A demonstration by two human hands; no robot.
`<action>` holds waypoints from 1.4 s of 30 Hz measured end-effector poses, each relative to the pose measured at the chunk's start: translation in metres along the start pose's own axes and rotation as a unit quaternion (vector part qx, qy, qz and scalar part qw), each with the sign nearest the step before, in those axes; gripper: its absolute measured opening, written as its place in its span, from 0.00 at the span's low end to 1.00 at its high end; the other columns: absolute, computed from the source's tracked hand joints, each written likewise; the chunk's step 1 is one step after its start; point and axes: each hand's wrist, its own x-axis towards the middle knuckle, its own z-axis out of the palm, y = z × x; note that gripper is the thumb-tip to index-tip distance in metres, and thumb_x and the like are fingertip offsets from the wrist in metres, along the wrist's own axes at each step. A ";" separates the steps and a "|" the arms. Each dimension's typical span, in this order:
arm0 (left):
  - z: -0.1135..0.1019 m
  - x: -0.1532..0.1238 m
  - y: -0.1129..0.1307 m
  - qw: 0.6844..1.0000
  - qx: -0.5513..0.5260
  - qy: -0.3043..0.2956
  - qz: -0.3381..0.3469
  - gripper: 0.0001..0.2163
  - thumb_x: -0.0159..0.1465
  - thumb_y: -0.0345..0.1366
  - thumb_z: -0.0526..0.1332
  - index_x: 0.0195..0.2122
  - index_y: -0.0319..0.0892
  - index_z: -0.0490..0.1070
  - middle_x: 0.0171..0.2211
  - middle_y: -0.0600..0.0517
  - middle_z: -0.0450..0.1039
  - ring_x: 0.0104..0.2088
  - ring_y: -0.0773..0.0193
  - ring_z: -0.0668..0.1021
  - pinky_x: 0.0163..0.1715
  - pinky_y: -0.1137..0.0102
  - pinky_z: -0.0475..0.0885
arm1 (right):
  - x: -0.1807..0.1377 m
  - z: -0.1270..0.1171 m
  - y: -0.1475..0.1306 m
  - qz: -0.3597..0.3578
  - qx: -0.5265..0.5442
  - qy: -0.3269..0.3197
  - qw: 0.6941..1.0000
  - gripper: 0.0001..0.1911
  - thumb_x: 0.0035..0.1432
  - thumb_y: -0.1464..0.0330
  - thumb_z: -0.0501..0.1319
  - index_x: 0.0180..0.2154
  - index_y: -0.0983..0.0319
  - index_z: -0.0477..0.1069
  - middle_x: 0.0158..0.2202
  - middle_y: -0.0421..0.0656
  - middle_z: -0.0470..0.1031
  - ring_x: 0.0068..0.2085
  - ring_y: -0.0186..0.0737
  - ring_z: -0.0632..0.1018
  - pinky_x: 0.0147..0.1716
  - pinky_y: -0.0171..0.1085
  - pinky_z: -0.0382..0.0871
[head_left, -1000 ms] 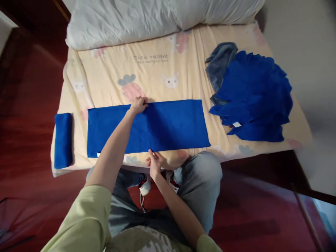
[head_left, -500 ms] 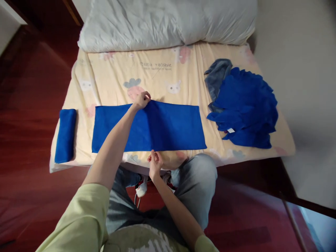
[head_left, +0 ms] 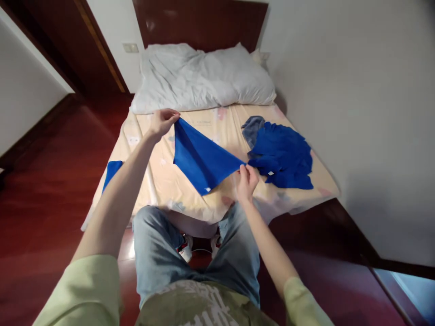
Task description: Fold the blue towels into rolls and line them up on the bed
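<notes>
A blue cloth (head_left: 204,158) hangs stretched between my two hands over the bed, with a small white tag near its lowest corner. My left hand (head_left: 164,122) pinches its upper left corner. At the right corner my right hand (head_left: 247,181) pinches the edge, lower and nearer to me. Just beyond that hand lies a heap of blue cloths (head_left: 285,154), with a white tag showing. A grey-blue cloth (head_left: 253,129) pokes out at the heap's far left side. Partly hidden by my left forearm is a folded blue cloth (head_left: 111,172) at the bed's left edge.
The bed carries a cream patterned sheet (head_left: 152,181). A pale quilt (head_left: 207,81) lies bunched at the far end, before a dark headboard (head_left: 204,22). A white wall (head_left: 356,113) runs along the right side. My knees are against the near edge.
The cloth that lay flat on the bed is now lifted and stretched diagonally between my hands. My right hand has moved right and up. The view has tilted up, showing the headboard.
</notes>
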 end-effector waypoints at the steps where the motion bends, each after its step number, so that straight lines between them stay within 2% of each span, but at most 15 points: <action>1: -0.012 -0.003 0.016 1.000 0.002 0.005 0.012 0.12 0.58 0.40 0.72 0.37 0.39 0.77 0.31 0.49 0.78 0.34 0.62 0.78 0.34 0.71 0.74 | 0.014 -0.002 -0.017 -0.022 0.011 -0.007 1.000 0.30 0.57 0.41 0.65 0.42 0.61 0.76 0.35 0.43 0.78 0.38 0.41 0.79 0.42 0.40 0.76; 6: -0.064 -0.020 0.087 0.997 -0.003 0.048 0.059 0.13 0.58 0.40 0.74 0.39 0.37 0.81 0.33 0.48 0.82 0.34 0.64 0.78 0.38 0.70 0.76 | 0.070 -0.001 -0.096 -0.126 0.043 -0.036 0.990 0.30 0.57 0.41 0.68 0.43 0.62 0.79 0.35 0.42 0.79 0.39 0.41 0.81 0.42 0.40 0.79; 10: -0.093 -0.034 0.132 0.989 -0.022 0.088 0.113 0.14 0.57 0.38 0.76 0.41 0.35 0.83 0.35 0.47 0.84 0.32 0.67 0.77 0.36 0.69 0.77 | 0.095 0.007 -0.147 -0.194 0.085 -0.071 0.975 0.30 0.55 0.41 0.70 0.43 0.61 0.81 0.39 0.44 0.82 0.45 0.45 0.83 0.46 0.42 0.81; 14: -0.116 -0.051 0.167 0.984 -0.024 0.121 0.128 0.14 0.58 0.38 0.77 0.42 0.36 0.83 0.35 0.50 0.84 0.34 0.67 0.78 0.40 0.69 0.79 | 0.100 0.014 -0.187 -0.218 0.118 -0.119 0.962 0.30 0.57 0.41 0.69 0.44 0.59 0.81 0.39 0.43 0.82 0.46 0.43 0.84 0.43 0.40 0.82; 19: -0.134 -0.073 0.199 0.982 0.004 0.163 0.094 0.14 0.60 0.43 0.76 0.41 0.40 0.83 0.31 0.54 0.81 0.32 0.69 0.76 0.44 0.69 0.81 | 0.091 0.018 -0.221 -0.226 0.120 -0.146 0.956 0.30 0.58 0.39 0.67 0.42 0.59 0.80 0.36 0.41 0.80 0.42 0.39 0.84 0.38 0.36 0.81; 24: -0.140 -0.094 0.214 0.981 -0.003 0.184 0.064 0.10 0.60 0.39 0.75 0.38 0.38 0.82 0.28 0.54 0.79 0.29 0.70 0.73 0.39 0.69 0.79 | 0.084 0.018 -0.233 -0.220 0.119 -0.160 0.955 0.30 0.58 0.41 0.69 0.44 0.60 0.78 0.35 0.42 0.80 0.40 0.39 0.83 0.36 0.35 0.80; 26: -0.142 -0.103 0.217 0.982 -0.003 0.179 0.051 0.08 0.59 0.36 0.74 0.36 0.38 0.82 0.25 0.55 0.77 0.26 0.71 0.72 0.34 0.71 0.77 | 0.082 0.014 -0.234 -0.215 0.115 -0.167 0.955 0.28 0.58 0.43 0.71 0.44 0.60 0.77 0.35 0.41 0.80 0.40 0.39 0.83 0.36 0.35 0.80; 29: -0.146 -0.122 0.220 0.989 -0.021 0.146 0.001 0.06 0.58 0.32 0.73 0.35 0.37 0.82 0.22 0.55 0.73 0.23 0.72 0.72 0.25 0.75 0.71 | 0.080 0.001 -0.232 -0.195 0.111 -0.183 0.957 0.23 0.60 0.47 0.72 0.42 0.60 0.77 0.34 0.40 0.79 0.38 0.37 0.83 0.35 0.34 0.79; 31: -0.149 -0.137 0.221 0.993 -0.037 0.109 -0.023 0.05 0.58 0.31 0.73 0.35 0.36 0.82 0.22 0.54 0.73 0.23 0.72 0.74 0.22 0.78 0.68 | 0.078 -0.011 -0.228 -0.178 0.105 -0.194 0.959 0.21 0.61 0.50 0.73 0.41 0.60 0.77 0.35 0.39 0.79 0.38 0.35 0.83 0.34 0.33 0.78; 34: -0.155 -0.160 0.221 0.995 -0.046 0.072 -0.041 0.03 0.60 0.29 0.72 0.35 0.36 0.81 0.23 0.53 0.75 0.24 0.73 0.76 0.22 0.80 0.66 | 0.072 -0.031 -0.220 -0.157 0.089 -0.222 0.958 0.19 0.61 0.53 0.73 0.41 0.60 0.77 0.36 0.40 0.80 0.38 0.36 0.83 0.34 0.35 0.78; 38: -0.159 -0.179 0.208 0.993 -0.051 0.043 -0.101 0.01 0.63 0.28 0.70 0.35 0.37 0.81 0.24 0.54 0.75 0.25 0.74 0.77 0.25 0.81 0.68 | 0.061 -0.055 -0.207 -0.122 0.048 -0.248 0.960 0.17 0.61 0.54 0.74 0.41 0.60 0.78 0.36 0.41 0.81 0.37 0.37 0.84 0.33 0.38 0.79; 42: -0.152 -0.180 0.181 0.984 -0.047 0.010 -0.169 0.01 0.63 0.27 0.70 0.35 0.37 0.81 0.28 0.52 0.77 0.31 0.70 0.82 0.36 0.74 0.77 | 0.059 -0.067 -0.191 -0.076 0.038 -0.295 0.952 0.13 0.64 0.56 0.73 0.40 0.59 0.78 0.35 0.41 0.81 0.34 0.36 0.83 0.33 0.39 0.79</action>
